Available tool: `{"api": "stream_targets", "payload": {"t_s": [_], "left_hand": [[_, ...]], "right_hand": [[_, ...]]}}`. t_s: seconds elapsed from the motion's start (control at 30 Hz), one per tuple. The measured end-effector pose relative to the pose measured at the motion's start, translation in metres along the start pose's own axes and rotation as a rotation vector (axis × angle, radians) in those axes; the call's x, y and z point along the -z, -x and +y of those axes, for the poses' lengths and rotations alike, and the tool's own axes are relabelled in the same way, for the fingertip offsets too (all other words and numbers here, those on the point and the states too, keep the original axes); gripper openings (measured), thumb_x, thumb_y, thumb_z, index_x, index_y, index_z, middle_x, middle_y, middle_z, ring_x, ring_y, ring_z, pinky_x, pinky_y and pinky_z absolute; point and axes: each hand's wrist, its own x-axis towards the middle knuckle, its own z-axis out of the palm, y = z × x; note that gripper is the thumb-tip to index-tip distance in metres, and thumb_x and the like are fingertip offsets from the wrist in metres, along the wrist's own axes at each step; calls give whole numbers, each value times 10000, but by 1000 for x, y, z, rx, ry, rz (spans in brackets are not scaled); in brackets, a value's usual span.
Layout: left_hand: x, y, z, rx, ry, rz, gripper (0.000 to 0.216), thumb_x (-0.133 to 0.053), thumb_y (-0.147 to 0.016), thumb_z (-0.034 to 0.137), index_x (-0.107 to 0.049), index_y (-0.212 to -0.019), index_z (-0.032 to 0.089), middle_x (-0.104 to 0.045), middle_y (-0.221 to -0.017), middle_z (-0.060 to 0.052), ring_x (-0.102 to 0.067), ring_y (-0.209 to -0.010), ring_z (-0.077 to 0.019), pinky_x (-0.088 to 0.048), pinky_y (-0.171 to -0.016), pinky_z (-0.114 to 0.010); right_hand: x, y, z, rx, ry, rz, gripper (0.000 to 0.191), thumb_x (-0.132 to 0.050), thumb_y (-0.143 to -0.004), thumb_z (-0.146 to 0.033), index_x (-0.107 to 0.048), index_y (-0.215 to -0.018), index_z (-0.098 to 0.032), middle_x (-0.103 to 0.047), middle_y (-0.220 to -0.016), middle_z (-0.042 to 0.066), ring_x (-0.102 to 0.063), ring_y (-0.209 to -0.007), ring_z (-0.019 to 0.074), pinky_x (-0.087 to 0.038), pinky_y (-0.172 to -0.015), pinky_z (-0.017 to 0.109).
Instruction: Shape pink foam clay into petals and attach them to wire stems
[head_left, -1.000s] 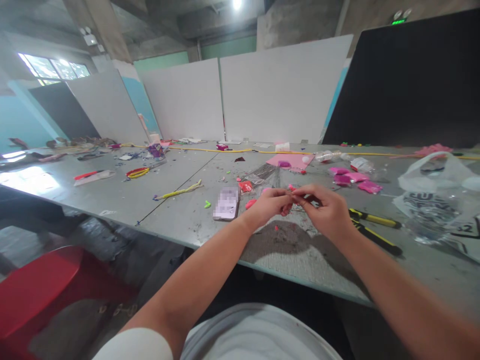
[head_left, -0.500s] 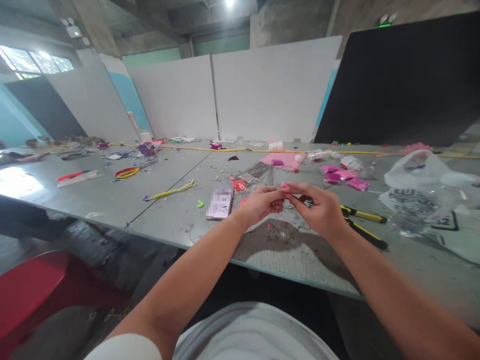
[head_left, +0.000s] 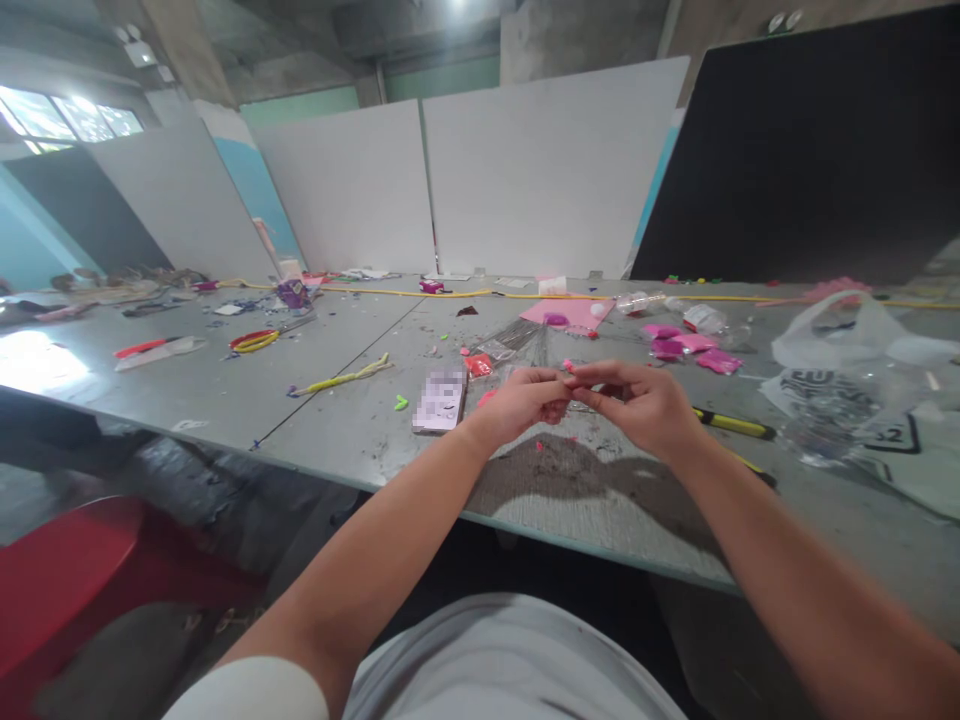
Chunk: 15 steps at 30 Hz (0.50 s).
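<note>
Two-handed: pinching a small pink piece (head_left: 568, 365) between the meeting fingertips of left hand (head_left: 529, 400) and right hand (head_left: 639, 396), above the table (head_left: 345, 425); apparently working it finely, likely calling next for light, even pressure; keeping between the pale flat item (head_left: 439, 402) at left and yellow-black handle (head_left: 736, 423) at right, seemingly leaving most room toward the near edge (head_left: 585, 546).

From here, the left hand (head_left: 529, 395) and right hand (head_left: 637, 400) meet above the grey tabletop (head_left: 409, 455), a small pink piece (head_left: 568, 366) at their fingertips. Left of them lies a pale rectangular slab (head_left: 441, 402), then a yellow twisted cord (head_left: 341, 378). Beyond them, a purple lump (head_left: 555, 319) rests on a flat pink sheet (head_left: 581, 313). Rightward lie yellow-and-black handles (head_left: 735, 424), then a white plastic bag (head_left: 825, 330).
</note>
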Motion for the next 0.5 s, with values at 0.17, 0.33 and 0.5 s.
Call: {"api": "stream_targets", "payload": {"t_s": [0.17,0.33,0.5], "left_hand": [[3,3,1,-75,-231,-25,222,-702,-802,306,-563,-695,170,-486,-564,43,-438,-543,-76,-324,-569,-255],[1,6,5,-150,-391,15,221,-658,-836,329,-566,-708,173,-495,-575,50,-441,-549,-71,-318,-566,-244],[-1,5,3,-164,-428,60,322,-680,-873,429,-562,-716,173,-481,-575,56,-415,-536,-65,-293,-554,-244]], "right_hand": [[6,-3,-2,-123,-171,-60,369,-910,-736,-489,-800,-1003,-259,-839,-955,63,-801,-884,282,-661,-844,473],[1,-5,-15,-226,-305,-21,442,-971,-631,-463,-772,-967,-255,-821,-928,64,-769,-819,245,-626,-624,352],[-1,-5,-13,-402,-507,-16,446,-972,-614,-441,-753,-955,-252,-797,-937,39,-712,-733,182,-527,-516,273]]}}
